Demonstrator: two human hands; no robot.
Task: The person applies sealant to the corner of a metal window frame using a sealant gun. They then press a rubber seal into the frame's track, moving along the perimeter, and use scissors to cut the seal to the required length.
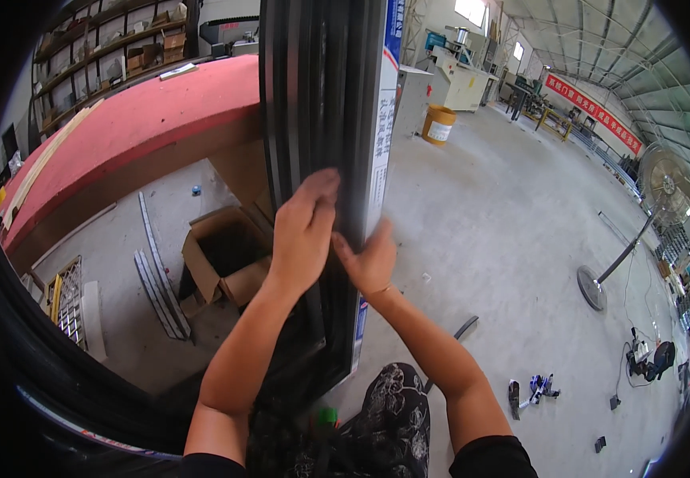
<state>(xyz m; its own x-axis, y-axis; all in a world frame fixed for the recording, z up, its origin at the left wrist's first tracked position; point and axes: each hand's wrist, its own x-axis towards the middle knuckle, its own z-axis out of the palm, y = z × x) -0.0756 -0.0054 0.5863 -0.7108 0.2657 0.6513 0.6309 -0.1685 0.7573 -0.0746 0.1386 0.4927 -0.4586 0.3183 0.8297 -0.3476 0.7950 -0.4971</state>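
A tall dark window or door frame (305, 95) stands upright in front of me, with several grooves along its inner face. White and blue protective film (382, 151) covers its right edge. My left hand (301, 235) is at the grooved face, its fingers bent and drawn together; whatever they may hold is hidden. Lower and to the right, my right hand (370, 259) is by the filmed edge, thumb apart from the blurred, stretched fingers. I see nothing held in it, and contact with the frame is unclear.
Left, beyond the frame, are a red-topped bench (145, 99), an open cardboard box (225, 247) and metal strips (157, 291) on the floor. A pedestal fan (630, 251), a yellow bucket (438, 125), power tools (648, 358) and a dark curved strip (466, 327) are right.
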